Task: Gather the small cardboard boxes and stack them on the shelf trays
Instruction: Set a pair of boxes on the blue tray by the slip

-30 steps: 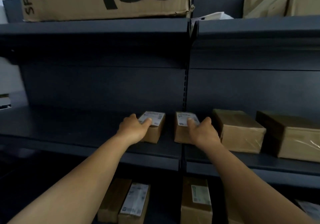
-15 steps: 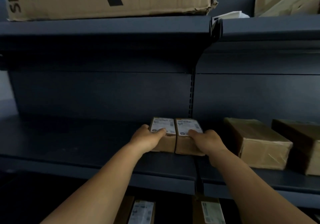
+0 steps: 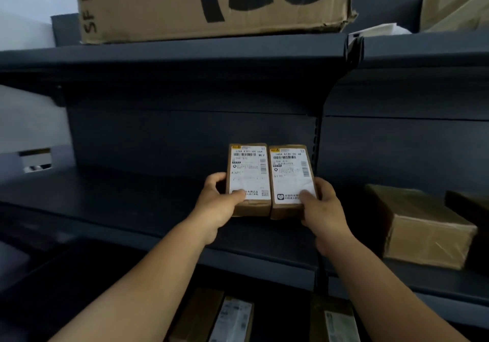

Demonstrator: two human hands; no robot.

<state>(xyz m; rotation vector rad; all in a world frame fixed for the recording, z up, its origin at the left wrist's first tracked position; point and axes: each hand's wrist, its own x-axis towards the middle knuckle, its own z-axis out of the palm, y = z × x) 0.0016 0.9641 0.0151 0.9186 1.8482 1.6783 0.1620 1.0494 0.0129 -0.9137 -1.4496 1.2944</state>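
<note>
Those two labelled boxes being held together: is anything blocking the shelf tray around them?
Nothing visible. The left hand and right hand grip the two labelled boxes over bare shelf tray; the taped cardboard box sits apart to the right.

Two small brown cardboard boxes, side by side, long edges touching, white shipping labels facing up toward the camera. Left box (image 3: 248,180): label reads K301, barcodes up top. Right box (image 3: 291,181): label reads A130, sits a touch lower than the left one. Both tilted up, far ends raised, held over the dark middle shelf tray (image 3: 119,198), near the upright between bays. Whether the near ends touch the tray can't be told. More small boxes lie on the tray below (image 3: 334,323).
</note>
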